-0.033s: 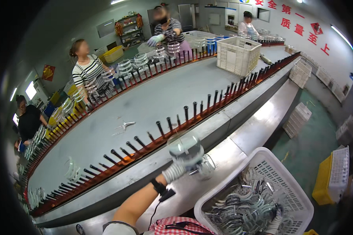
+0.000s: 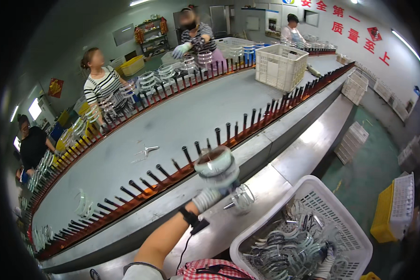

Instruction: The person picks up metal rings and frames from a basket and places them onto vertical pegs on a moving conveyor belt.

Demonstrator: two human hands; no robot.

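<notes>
My left hand (image 2: 207,199), in a white knitted glove, is closed around a stack of pale, glossy ring-shaped parts (image 2: 217,169), blurred by motion. It holds them beside the near row of black pegs. Just right of this hand is a clear coiled part (image 2: 243,199) with a short metal stub, over the metal ledge; whether it touches the hand I cannot tell. Down in a white plastic basket (image 2: 238,247), my right hand (image 2: 328,263), also gloved, reaches among many clear and grey curved parts (image 2: 289,249). Its fingers are partly hidden and dark against the parts.
A long grey table (image 2: 172,121) is edged with upright black pegs (image 2: 228,133) on a reddish rail. A white crate (image 2: 281,67) stands on it, and a loose metal piece (image 2: 146,150) lies nearer. Several co-workers stand along the far side. Yellow and white crates (image 2: 392,210) sit at right.
The ring-shaped parts in my left hand have shifted slightly and now hide part of the peg rail. My right hand has moved a little within the basket. The whole view has shifted slightly.
</notes>
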